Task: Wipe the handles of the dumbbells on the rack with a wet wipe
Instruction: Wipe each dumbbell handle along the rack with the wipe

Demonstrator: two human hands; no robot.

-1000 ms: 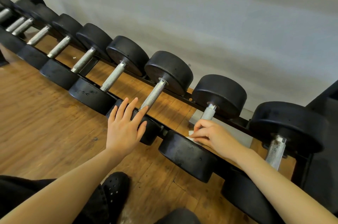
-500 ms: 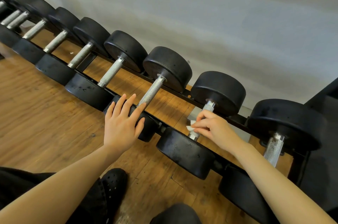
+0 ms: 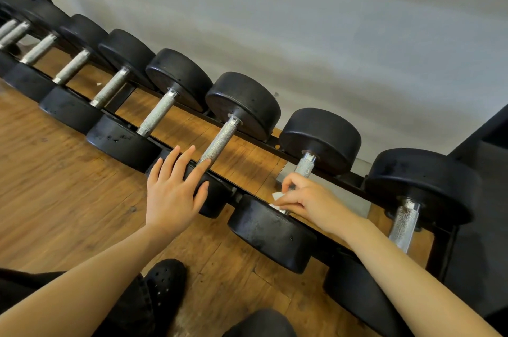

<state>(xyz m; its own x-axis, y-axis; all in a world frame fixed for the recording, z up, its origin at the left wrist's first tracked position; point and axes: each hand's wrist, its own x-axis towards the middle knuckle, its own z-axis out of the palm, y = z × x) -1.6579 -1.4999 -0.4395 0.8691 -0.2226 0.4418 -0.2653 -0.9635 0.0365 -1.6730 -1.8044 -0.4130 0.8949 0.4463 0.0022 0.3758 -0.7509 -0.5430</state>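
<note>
My right hand (image 3: 310, 200) wraps wet wipe (image 3: 277, 196) round handle (image 3: 305, 167), scrubbing its near end | left hand (image 3: 171, 193) flat, fingers spread, on neighbouring dumbbell head (image 3: 214, 196) to brace me | rack (image 3: 354, 180) cradles both.

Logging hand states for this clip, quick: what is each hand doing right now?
Left hand: open, fingers straight, resting on a dumbbell's near head.
Right hand: closed on the wet wipe, wrapped round a dumbbell handle.
</note>
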